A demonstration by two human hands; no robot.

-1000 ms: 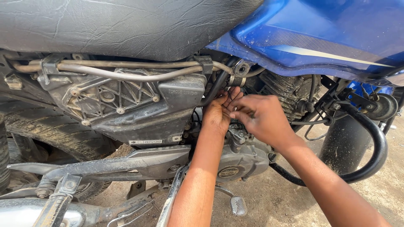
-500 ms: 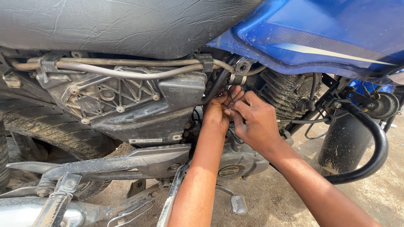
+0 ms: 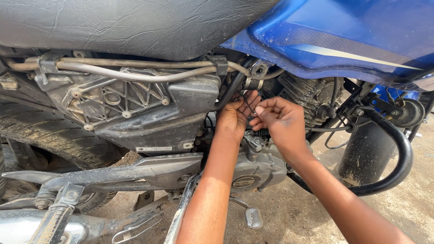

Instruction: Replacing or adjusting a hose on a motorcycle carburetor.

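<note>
**Thin black wire pinched between both hands beside the engine**

Thin black wire [image 3: 246, 105] sits between our fingertips, in the gap behind the dark side cover and ahead of the finned cylinder. Our left hand [image 3: 235, 118] is curled narrow, thumb and forefinger nipped on the wire's lower part, the forearm rising straight from the bottom of the view. Our right hand [image 3: 281, 123] comes in from the right, its thumb and forefinger closed on the same wire just beside the left fingertips, the other fingers loosely folded.

Against a second ago, our right hand is rotated, with its thumbnail now turned toward us, and both hands sit a shade lower in the gap; the left wrist has hardly shifted. We judge that the fingers are working the wire rather than just reaching for it, though whether it is loose or seated we cannot tell.

Outward from the hands: a metal clamp [image 3: 256, 70] on the hose just above, the finned cylinder [image 3: 307, 95] to the right, the dark side cover [image 3: 135, 113] to the left, the engine case [image 3: 253, 174] below. Farther out, the black seat [image 3: 135, 22], the blue tank [image 3: 343, 36], the black crash guard [image 3: 398, 153] and the foot lever [image 3: 253, 218].
</note>
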